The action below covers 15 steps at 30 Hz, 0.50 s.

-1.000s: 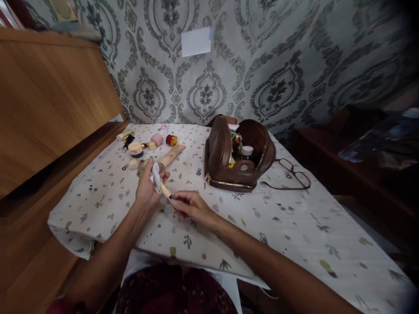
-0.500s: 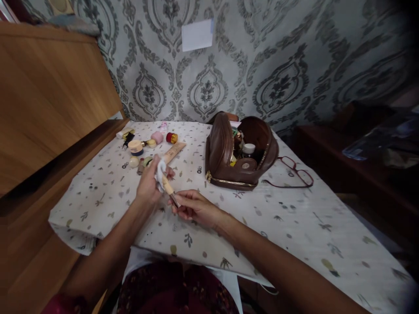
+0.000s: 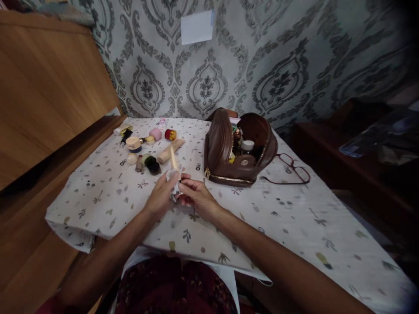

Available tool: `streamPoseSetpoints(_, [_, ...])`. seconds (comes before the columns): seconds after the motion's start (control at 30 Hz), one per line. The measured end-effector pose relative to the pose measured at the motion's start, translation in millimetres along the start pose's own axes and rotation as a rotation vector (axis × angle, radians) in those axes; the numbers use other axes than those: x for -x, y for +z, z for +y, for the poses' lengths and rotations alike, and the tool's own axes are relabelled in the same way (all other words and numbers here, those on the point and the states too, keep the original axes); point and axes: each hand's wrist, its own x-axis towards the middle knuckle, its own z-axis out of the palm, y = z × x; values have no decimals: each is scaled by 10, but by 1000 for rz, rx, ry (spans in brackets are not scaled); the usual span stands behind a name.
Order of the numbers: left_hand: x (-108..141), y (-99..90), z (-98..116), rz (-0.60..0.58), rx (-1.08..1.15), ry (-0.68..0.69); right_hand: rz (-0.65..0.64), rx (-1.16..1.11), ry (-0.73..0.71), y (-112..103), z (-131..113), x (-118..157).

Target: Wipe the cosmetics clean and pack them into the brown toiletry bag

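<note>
A slim cream-coloured tube [image 3: 173,158] points away from me, its near end wrapped in a white cloth [image 3: 174,194]. My left hand [image 3: 162,192] is closed on the cloth around the tube. My right hand [image 3: 196,195] pinches the cloth and the tube's near end, fingers bent. Just beyond lies a larger beige tube [image 3: 168,151]. Left of the hands sit a dark open-looking pot [image 3: 152,166], a small brownish tube [image 3: 139,165] and a cream jar with a dark blue base [image 3: 133,144].
An open brown bag [image 3: 218,150] holding several items stands right of centre, with red-framed glasses [image 3: 301,174] beside it. A pink item [image 3: 155,133] and a red-and-amber jar [image 3: 170,134] sit at the back. A wooden cabinet [image 3: 59,91] borders the left.
The slim tube has turned so its cream end points away from me, and the cloth now covers its near end. My left hand has moved right and nearer, uncovering the dark pot.
</note>
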Motion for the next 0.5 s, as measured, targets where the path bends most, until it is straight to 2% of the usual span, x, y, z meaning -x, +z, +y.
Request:
streamPoseSetpoints(0.07, [66, 13, -66, -59, -88, 10, 22, 84, -15, -2, 11, 0])
streamPoseSetpoints(0.17, [57, -73, -49, -32, -176, 67, 60, 240, -21, -5, 14, 7])
streamPoseSetpoints(0.27, [22, -214, 52, -33, -425, 215, 171, 376, -129, -28, -37, 20])
streamPoseSetpoints(0.37, [43, -315, 152, -138, -805, 313, 247, 341, -299, -52, -139, 50])
streamPoseSetpoints(0.5, [115, -348, 183, -176, -1055, 312, 151, 201, -395, -35, -232, 101])
